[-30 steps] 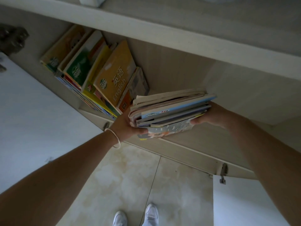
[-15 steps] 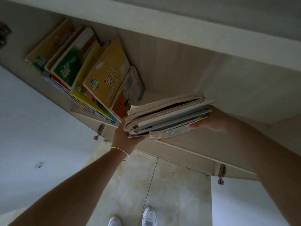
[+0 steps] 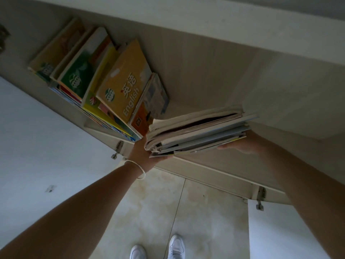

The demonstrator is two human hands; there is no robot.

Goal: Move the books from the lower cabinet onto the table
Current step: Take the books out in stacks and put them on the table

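Note:
A flat stack of thin books hangs just in front of the open lower cabinet. My left hand, with a white bangle on the wrist, grips the stack's left end from below. My right hand grips its right end, mostly hidden under the books. Inside the cabinet on the left, a row of leaning books remains, with a yellow English book in front and a smaller orange book beside it.
The white cabinet door stands open on the left and another door at the lower right, each with metal hinges. The table's edge runs above the cabinet. Tiled floor and my white shoes lie below.
The stack has come slightly further out of the cabinet and tilted flatter in both hands. The view has shifted a little, so the shelved books sit further right in frame.

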